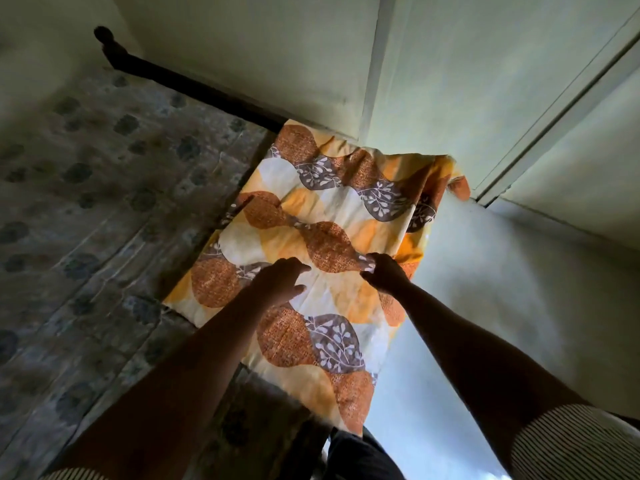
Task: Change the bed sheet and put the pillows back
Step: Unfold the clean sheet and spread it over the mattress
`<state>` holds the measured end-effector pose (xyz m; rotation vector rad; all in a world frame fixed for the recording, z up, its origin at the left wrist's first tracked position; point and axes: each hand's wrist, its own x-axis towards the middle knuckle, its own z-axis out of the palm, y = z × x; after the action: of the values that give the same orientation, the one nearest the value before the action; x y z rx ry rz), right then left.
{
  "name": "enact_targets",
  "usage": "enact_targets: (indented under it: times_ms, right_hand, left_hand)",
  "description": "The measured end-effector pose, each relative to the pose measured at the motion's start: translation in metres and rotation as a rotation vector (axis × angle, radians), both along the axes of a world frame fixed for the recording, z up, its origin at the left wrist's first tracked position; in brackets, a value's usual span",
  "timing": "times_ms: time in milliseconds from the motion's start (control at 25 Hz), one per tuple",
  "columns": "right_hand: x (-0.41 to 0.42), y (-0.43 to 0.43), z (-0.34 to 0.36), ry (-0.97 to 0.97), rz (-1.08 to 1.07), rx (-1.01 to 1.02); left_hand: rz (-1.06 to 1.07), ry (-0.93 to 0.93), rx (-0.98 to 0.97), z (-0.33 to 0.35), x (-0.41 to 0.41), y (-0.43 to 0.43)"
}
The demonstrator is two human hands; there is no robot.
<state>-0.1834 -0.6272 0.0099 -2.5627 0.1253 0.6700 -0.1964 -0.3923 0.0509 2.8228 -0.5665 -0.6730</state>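
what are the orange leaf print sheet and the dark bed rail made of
The sheet looks like thin woven cloth, probably cotton, matte: it creases and drapes. The bed rail seems dark wood, with a turned knob end; blur leaves it uncertain.

No writing, label, brand, number or sign can be read. The bed sheet (311, 216), spread from the centre toward 1 o'clock, bears only orange rounds and pale leaf sprigs.
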Motion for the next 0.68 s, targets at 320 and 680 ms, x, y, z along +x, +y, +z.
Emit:
enact_targets:
  times_ms: [320, 680]
  right_hand:
    - [0.028, 0.005, -0.032, -0.024, 0.125, -0.117]
    - [-0.069, 0.066, 0.015, -0.208, 0.424, 0.19]
  left_hand:
    - [-0.157, -0.012, 0.126, -0.019, 0.039, -0.045]
    - [-0.581, -0.145, 0.367, -0.001, -0.002, 0.026]
